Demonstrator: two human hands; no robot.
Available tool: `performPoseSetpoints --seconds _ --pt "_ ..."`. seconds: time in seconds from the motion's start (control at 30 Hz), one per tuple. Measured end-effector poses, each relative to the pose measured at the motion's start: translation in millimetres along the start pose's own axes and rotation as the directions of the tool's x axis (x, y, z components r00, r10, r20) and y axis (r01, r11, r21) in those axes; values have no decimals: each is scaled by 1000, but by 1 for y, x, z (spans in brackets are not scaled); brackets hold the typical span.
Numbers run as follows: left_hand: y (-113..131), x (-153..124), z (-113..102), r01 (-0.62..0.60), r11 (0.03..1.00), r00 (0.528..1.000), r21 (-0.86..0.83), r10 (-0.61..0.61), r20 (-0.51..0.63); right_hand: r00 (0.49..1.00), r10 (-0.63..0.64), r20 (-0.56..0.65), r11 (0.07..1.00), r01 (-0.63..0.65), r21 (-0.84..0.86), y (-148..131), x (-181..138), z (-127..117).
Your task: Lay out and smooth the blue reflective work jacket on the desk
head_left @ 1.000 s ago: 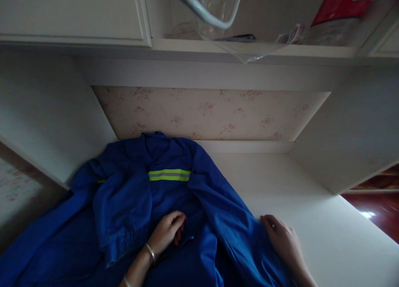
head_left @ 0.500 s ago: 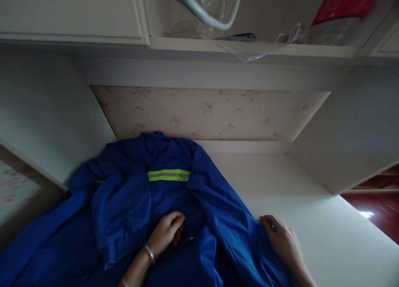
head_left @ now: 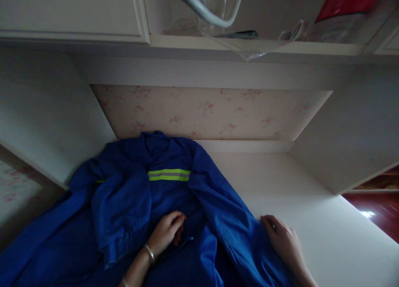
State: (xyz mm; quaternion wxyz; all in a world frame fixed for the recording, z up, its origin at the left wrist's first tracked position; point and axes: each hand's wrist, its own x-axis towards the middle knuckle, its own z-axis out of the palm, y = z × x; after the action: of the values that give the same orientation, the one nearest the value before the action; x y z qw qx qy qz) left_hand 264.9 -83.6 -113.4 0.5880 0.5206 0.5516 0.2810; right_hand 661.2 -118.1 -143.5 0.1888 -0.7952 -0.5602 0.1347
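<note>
The head camera looks down into a dim white desk alcove, where a bright blue cloth work jacket (head_left: 124,204) lies spread over the left half of the smooth white desk top (head_left: 314,220). Its collar is pushed up against the back wall and its lower part runs off the bottom edge of the view. A yellow-green reflective stripe with a grey middle band (head_left: 170,175) crosses the jacket's chest, and a sleeve is folded over the body on the left side. The left hand (head_left: 166,232) rests on the middle of the jacket at the front opening. Its fingers are curled down into the cloth, though it is not possible to tell whether they pinch any fabric. A thin silver bangle (head_left: 151,253) circles that wrist. The right hand (head_left: 282,239) lies palm down at the jacket's right edge, where blue cloth meets bare desk, with the fingers bent. Any cloth gripped beneath them is hidden. The two hands are well apart, with a raised fold of the jacket between them. Pale floral wallpaper (head_left: 205,112) backs the alcove. Above it, a white shelf (head_left: 311,49) carries a crumpled clear plastic bag (head_left: 215,4) and a red packet (head_left: 343,2). Glossy reddish wood floor (head_left: 380,208) shows at the far right.
</note>
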Motion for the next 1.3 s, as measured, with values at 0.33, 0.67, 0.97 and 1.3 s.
performPoseSetpoints --seconds 0.33,0.67,0.97,1.3 --pt "5 0 -1 15 1000 1000 -4 -15 -1 1000 -1 -15 1000 1 -11 6 2 6" --pt "5 -2 0 23 1000 1000 2 -23 -1 1000 -6 -7 1000 6 -4 -1 -1 -2" --pt "5 -1 0 25 1000 1000 15 -25 8 1000 -8 -6 1000 8 -11 0 -1 0" --pt "5 -2 0 26 1000 1000 2 -26 1 1000 -16 -3 1000 16 -8 1 -1 1"
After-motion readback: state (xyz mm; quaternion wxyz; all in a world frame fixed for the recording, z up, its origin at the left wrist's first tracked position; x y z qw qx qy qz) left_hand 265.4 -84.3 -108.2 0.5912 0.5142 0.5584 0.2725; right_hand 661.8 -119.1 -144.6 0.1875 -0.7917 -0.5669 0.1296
